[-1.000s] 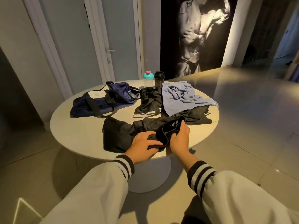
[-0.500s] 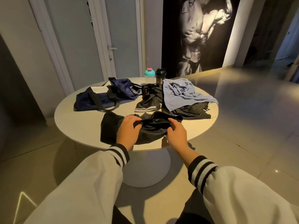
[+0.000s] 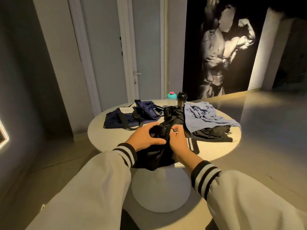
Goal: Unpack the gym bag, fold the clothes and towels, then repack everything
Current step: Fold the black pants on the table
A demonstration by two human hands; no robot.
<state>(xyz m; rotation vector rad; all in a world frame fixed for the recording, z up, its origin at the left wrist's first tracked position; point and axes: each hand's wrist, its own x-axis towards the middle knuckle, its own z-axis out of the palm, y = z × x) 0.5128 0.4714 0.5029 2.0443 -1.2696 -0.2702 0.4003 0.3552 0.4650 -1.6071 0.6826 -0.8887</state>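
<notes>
Dim gym lobby: round white table [image 3: 106,136] mid-frame, with a door and a bodybuilder poster [image 3: 222,50] behind it.

Progress as I read it:
- Unpacking looks done or close to it. Navy gym bag [image 3: 119,120] lies slumped left of centre on the table, contents spread out.
- Folding has barely started; I see no neat stack anywhere. Grey-blue top [image 3: 202,117] is crumpled at right over another black piece [image 3: 214,135]. Black striped shorts [image 3: 174,115] lie loose at centre.
- Teal-lid bottle [image 3: 171,97] and black bottle [image 3: 182,98] stand at the table's far edge.
- Repacking not begun.

Item in hand is a black garment [image 3: 154,156], low centre of frame. It is bunched, with its lower part hanging over the table's near rim. Fabric is thin and limp with a slight sheen; I can't tell what kind of garment it is.

Left hand [image 3: 146,138] has fingers and thumb curled round a wad of it. Right hand [image 3: 177,141], just beside, has curled fingers pinching an edge of the same cloth. My guess is they're hunting for a hem to lay it flat.
</notes>
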